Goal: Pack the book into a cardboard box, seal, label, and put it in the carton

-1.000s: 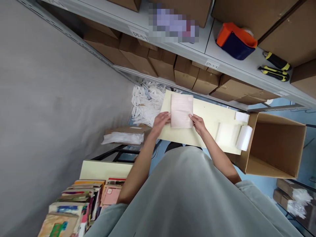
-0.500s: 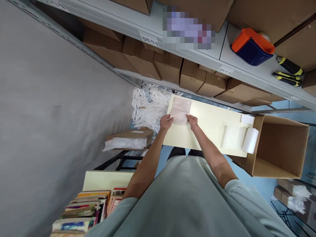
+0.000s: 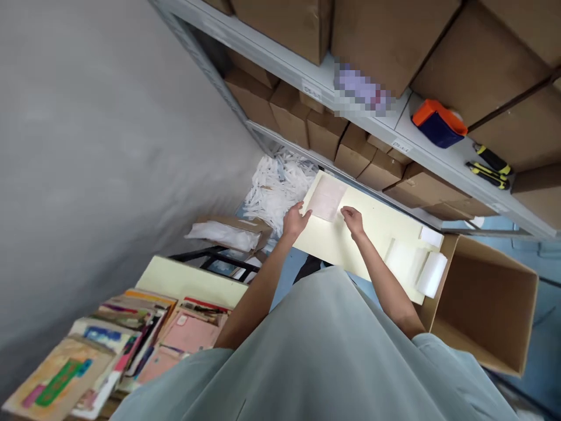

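Observation:
A flat, pale pink rectangle (image 3: 328, 199), like a thin booklet or wrapped packet, lies on the left end of the cream tabletop (image 3: 366, 234). At its lower left corner is my left hand (image 3: 297, 222), thumb and fingers apart, holding nothing. Just off its right edge hovers my right hand (image 3: 353, 222), fingers curled together with nothing visible in them. Farther right on the same tabletop are a white roll (image 3: 432, 273) with a sheet drawn out from it and a small white stack (image 3: 430, 236).
An open cardboard box (image 3: 486, 304) stands at the tabletop's right end. Shredded white paper (image 3: 278, 190) is heaped beyond the left end. Books (image 3: 188, 330) cover a side table at lower left. Shelving (image 3: 280, 55) with cartons, an orange-and-blue holder (image 3: 439, 124) and yellow-black cutters (image 3: 488, 174) runs behind.
Both hands have let go of the pink rectangle, which lies on the tabletop. My right hand has drawn slightly away from it. The view has turned, bringing more of the books into sight.

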Demonstrator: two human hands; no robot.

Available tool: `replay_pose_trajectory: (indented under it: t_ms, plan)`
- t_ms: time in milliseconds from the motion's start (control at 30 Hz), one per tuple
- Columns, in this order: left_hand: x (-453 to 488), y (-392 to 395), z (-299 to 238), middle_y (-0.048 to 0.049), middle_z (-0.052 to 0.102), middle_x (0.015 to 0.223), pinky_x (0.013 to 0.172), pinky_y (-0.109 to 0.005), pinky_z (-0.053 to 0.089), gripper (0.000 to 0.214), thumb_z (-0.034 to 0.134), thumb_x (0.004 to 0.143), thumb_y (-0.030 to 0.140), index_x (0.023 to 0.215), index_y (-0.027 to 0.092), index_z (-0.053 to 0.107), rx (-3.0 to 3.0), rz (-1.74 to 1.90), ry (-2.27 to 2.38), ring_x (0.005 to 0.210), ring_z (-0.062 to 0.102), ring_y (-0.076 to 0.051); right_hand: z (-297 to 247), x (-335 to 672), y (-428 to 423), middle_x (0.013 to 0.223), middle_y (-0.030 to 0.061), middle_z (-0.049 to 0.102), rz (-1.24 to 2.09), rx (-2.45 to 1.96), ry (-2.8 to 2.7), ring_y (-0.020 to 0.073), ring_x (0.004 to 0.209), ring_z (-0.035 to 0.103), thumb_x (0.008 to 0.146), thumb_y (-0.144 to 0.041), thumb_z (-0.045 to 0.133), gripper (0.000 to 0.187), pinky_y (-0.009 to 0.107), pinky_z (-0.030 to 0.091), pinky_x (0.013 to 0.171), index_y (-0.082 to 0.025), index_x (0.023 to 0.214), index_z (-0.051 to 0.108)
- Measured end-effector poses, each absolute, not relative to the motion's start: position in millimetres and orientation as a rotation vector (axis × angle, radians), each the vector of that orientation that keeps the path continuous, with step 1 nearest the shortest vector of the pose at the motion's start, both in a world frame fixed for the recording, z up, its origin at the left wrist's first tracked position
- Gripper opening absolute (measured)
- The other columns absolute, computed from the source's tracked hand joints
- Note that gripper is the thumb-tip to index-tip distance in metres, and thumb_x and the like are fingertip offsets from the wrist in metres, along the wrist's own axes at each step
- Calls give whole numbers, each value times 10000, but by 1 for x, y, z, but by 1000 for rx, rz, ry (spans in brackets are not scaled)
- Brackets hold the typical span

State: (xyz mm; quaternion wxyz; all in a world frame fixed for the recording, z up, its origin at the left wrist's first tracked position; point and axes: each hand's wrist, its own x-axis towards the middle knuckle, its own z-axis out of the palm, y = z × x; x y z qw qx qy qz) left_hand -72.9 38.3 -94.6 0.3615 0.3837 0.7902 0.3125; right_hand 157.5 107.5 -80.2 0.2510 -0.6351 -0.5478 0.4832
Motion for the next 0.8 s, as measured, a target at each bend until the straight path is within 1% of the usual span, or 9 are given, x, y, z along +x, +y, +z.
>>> replay_pose_trajectory:
  t_ms: [67, 167, 233, 333, 467, 633, 700, 800]
  plan:
    - [-68, 0, -67, -129, 820, 1359, 990, -411, 630, 434, 739, 968, 341, 1386, 227, 758, 960, 948, 2013, 1014, 830, -290, -55, 168, 95, 1216, 157, 830, 1370, -1620, -1514, 280, 1112, 760, 882, -619, 685, 522, 455, 628, 998, -181, 1147, 784]
    - [-56, -68, -31, -118, 827, 1327, 911, -388, 660, 395, 700, 989, 373, 1350, 226, 768, 875, 1204, 2037, 1003, 835, -272, -23, 170, 70, 1242, 155, 834, 1446, -1411, -1590, 296, 1152, 763, 856, -638, 740, 531, 483, 607, 1082, -194, 1141, 801]
    - [-47, -116, -13, -121, 838, 1263, 899, -391, 673, 386, 687, 993, 412, 1315, 220, 776, 788, 1353, 2064, 1018, 830, -268, -6, 160, 49, 1226, 151, 841, 1511, -1267, -1684, 302, 1155, 771, 874, -625, 748, 499, 497, 603, 1103, -202, 1133, 803]
    - [-34, -185, 6, -104, 848, 1163, 931, -407, 681, 344, 680, 981, 429, 1237, 231, 794, 643, 1516, 2149, 1016, 820, -255, 10, 134, 10, 1208, 139, 850, 1654, -1055, -1821, 300, 1155, 787, 902, -602, 747, 443, 483, 625, 1083, -219, 1116, 804]
    - [-21, -269, 25, -85, 846, 1134, 949, -413, 676, 271, 641, 956, 335, 1155, 242, 798, 467, 1675, 2354, 990, 807, -233, 21, 97, -54, 1180, 124, 859, 1843, -785, -2000, 295, 1142, 806, 926, -602, 744, 427, 463, 645, 1061, -231, 1125, 813]
    - [-10, -368, 38, -87, 834, 1143, 903, -385, 657, 343, 580, 903, 196, 1163, 233, 802, 223, 1850, 2602, 995, 783, -218, 24, 59, -138, 1179, 126, 861, 2041, -540, -2138, 314, 1121, 823, 936, -598, 758, 418, 498, 642, 1083, -239, 1140, 819]
    - [-6, -408, 38, -90, 832, 1161, 898, -381, 658, 352, 571, 903, 185, 1166, 232, 801, 85, 1924, 2621, 996, 783, -215, 26, 44, -172, 1160, 128, 864, 2081, -442, -2228, 321, 1107, 826, 935, -618, 759, 428, 507, 648, 1069, -241, 1129, 821]
    - [1, -472, 32, -95, 831, 1189, 941, -392, 665, 320, 595, 920, 218, 1170, 233, 795, -121, 2038, 2598, 1003, 792, -214, 27, 19, -230, 1132, 123, 866, 2103, -271, -2369, 320, 1088, 825, 937, -653, 747, 449, 490, 659, 1027, -246, 1110, 824]
